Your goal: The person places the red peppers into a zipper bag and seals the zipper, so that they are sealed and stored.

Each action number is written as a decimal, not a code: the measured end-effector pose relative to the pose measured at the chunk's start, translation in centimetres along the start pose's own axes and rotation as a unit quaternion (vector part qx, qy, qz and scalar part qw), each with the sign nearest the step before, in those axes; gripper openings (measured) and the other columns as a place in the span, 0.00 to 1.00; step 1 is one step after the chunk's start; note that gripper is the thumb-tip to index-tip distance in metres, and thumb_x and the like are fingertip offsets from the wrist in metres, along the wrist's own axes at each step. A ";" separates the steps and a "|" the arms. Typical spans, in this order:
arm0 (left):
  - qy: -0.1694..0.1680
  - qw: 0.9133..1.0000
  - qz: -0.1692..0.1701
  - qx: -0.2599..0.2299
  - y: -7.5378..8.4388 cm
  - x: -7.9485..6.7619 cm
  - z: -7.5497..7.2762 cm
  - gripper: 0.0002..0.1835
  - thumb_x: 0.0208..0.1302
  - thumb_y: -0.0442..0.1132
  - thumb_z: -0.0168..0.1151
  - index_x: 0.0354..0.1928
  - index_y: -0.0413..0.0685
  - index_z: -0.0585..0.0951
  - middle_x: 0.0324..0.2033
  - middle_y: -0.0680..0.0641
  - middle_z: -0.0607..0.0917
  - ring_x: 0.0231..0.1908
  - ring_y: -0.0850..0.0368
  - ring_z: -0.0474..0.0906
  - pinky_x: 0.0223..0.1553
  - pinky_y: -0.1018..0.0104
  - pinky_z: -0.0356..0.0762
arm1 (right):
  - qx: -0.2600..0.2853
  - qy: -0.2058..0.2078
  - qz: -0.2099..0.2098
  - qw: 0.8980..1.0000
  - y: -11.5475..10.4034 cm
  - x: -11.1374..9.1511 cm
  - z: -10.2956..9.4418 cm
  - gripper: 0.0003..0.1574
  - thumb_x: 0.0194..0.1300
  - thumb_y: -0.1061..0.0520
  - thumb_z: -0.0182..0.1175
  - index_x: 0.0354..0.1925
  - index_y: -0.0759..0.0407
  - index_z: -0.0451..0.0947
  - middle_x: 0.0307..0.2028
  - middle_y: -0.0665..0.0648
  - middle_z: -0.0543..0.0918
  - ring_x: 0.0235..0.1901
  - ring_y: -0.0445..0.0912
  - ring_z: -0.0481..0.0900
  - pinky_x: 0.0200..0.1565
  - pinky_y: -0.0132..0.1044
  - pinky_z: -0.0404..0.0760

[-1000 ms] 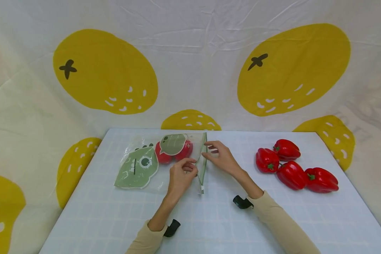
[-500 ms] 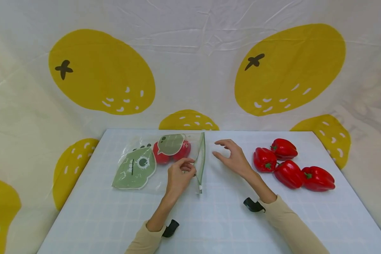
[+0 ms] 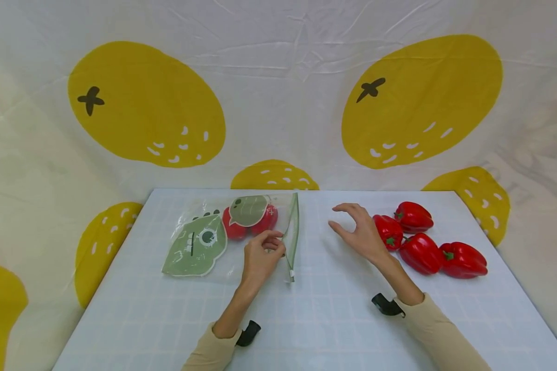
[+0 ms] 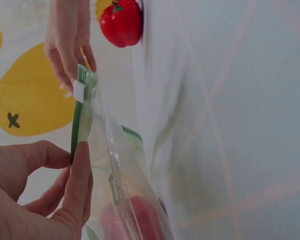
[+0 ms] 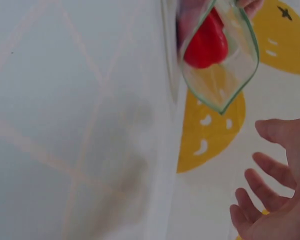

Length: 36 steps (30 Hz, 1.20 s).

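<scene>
A clear zip bag [image 3: 195, 252] with a green cartoon print lies at the left of the table, red bell peppers [image 3: 265, 222] inside it. My left hand [image 3: 261, 257] pinches the near lip of its green-edged mouth between thumb and fingers; the white slider [image 4: 79, 91] sits towards one end. From the right wrist, the mouth gapes wide with a red pepper [image 5: 207, 46] showing within. My right hand [image 3: 359, 232] is in the air with fingers spread and holds nothing, just left of several loose red bell peppers [image 3: 420, 253], overlapping the leftmost in the head view.
The white checked table [image 3: 325, 330] ends at a back edge against a hanging cloth [image 3: 278, 103] with big yellow fruit prints. A black wrist camera [image 3: 248, 334] sits on the left wrist and another black camera [image 3: 387, 305] on the right.
My right hand has let go of the bag's mouth and moved right towards the loose peppers, fingers opened. The left hand keeps its pinch on the bag.
</scene>
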State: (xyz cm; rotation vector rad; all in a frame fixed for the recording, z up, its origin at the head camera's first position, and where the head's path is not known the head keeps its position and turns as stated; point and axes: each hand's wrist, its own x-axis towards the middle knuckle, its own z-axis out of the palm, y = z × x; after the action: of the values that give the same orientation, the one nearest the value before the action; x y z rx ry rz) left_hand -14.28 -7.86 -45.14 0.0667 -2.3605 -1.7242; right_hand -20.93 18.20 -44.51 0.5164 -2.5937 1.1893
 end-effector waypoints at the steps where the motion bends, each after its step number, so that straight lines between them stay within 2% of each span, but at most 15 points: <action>1: 0.000 1.000 0.000 0.001 0.0 0.0 0.0 0.08 0.60 0.29 0.68 0.42 0.40 0.88 0.28 0.48 0.87 0.28 0.57 0.84 0.31 0.75 0.80 | -0.004 0.006 -0.001 1.000 0.2 -0.1 -0.2 0.27 0.63 0.56 0.73 0.58 0.60 0.80 0.60 0.62 0.80 0.62 0.58 0.74 0.61 0.66 0.75; 7: 0.000 1.000 -0.003 0.008 0.2 0.0 0.0 0.08 0.59 0.29 0.68 0.41 0.40 0.88 0.27 0.49 0.87 0.28 0.58 0.83 0.30 0.75 0.79 | -0.028 0.034 -0.001 0.999 1.2 -1.0 -1.5 0.28 0.59 0.59 0.74 0.57 0.62 0.80 0.59 0.64 0.80 0.60 0.60 0.74 0.59 0.67 0.75; 22: -0.003 1.000 0.000 0.003 0.1 0.1 -0.2 0.08 0.61 0.30 0.68 0.42 0.40 0.88 0.28 0.48 0.87 0.29 0.56 0.84 0.30 0.75 0.81 | -0.079 0.051 0.028 0.995 3.6 -2.8 -4.0 0.36 0.53 0.62 0.77 0.60 0.63 0.77 0.62 0.68 0.75 0.64 0.64 0.67 0.52 0.70 0.79; 36: -0.008 1.000 0.004 0.006 0.0 0.2 -0.2 0.08 0.61 0.30 0.68 0.43 0.38 0.88 0.28 0.47 0.87 0.28 0.56 0.84 0.30 0.75 0.80 | -0.145 0.039 0.054 0.987 4.2 -4.2 -5.1 0.44 0.49 0.63 0.79 0.63 0.66 0.73 0.61 0.72 0.73 0.63 0.68 0.65 0.51 0.73 0.77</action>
State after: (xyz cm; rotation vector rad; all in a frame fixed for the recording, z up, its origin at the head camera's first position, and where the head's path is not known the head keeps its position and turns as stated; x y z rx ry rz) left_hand -14.40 -8.10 -45.10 0.0456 -2.3802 -1.7139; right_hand -18.51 25.57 -45.58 0.2657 -2.6910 0.8213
